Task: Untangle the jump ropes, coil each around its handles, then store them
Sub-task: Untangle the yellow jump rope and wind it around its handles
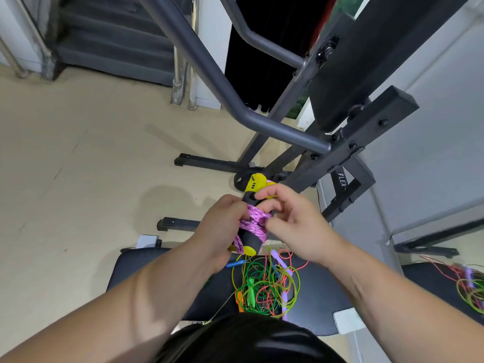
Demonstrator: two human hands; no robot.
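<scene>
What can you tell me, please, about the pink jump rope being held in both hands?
The pink jump rope is a thick braided cord, pink with black flecks, wound in several turns around its two black handles, which have yellow ends and lie side by side. The left hand grips the bundle from the side; the right hand pinches the cord near the top. It is held above the tangle of thin ropes on the black bench.

White letters "FLEX" run down a dark strut (342, 180) of the exercise frame (348, 150); the word is cut off. Nothing else is legible.
</scene>
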